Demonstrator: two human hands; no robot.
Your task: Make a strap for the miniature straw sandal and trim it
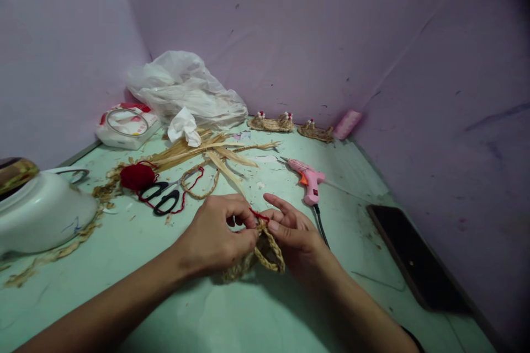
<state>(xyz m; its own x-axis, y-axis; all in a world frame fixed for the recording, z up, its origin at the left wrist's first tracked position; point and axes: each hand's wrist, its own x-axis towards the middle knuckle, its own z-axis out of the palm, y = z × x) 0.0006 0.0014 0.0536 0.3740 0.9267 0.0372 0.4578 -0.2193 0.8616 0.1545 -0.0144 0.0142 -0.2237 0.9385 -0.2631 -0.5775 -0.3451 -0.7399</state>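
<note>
My left hand (219,231) is closed, thumb and fingers pinched at the top of a small braided straw piece (271,258) with an open loop. My right hand (296,231) holds the same top from the other side, thumb pressed in and the upper fingers lifted. A short strand of red yarn (260,215) runs between the fingertips of both hands at the loop's peak. Part of the straw piece is hidden behind my left hand. Just beyond lie black-handled scissors (167,203), a braided straw cord (201,196) and a red yarn ball (137,176).
A pink glue gun (306,174) with a black cable lies beyond my right hand. Rightward is a dark phone (418,259). At the left stands a white rounded vessel (53,209). Straw strips (186,151), a plastic bag (186,88), a wipes pack (128,129) and straw pieces (271,124) line the back.
</note>
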